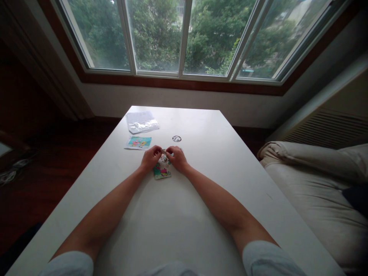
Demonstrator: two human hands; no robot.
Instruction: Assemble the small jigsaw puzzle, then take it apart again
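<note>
My left hand (151, 157) and my right hand (177, 158) meet over the middle of the white table (184, 214). Thumbs and fingers of both are pinched together at a small pale thing between them, too small to name. Just below the fingertips lies a colourful picture card (162, 172) with green and pink patches. Small multicoloured specks (165, 158) show at its upper part, partly hidden by my hands. Beyond my right hand rests a small round piece with a dark rim (176, 138).
A second picture card (139, 142), mostly turquoise, lies left of my hands. Behind it is a shiny clear plastic packet (142, 122) near the table's far left corner. A beige cushioned seat (310, 184) stands along the right side. The window (184, 38) is ahead.
</note>
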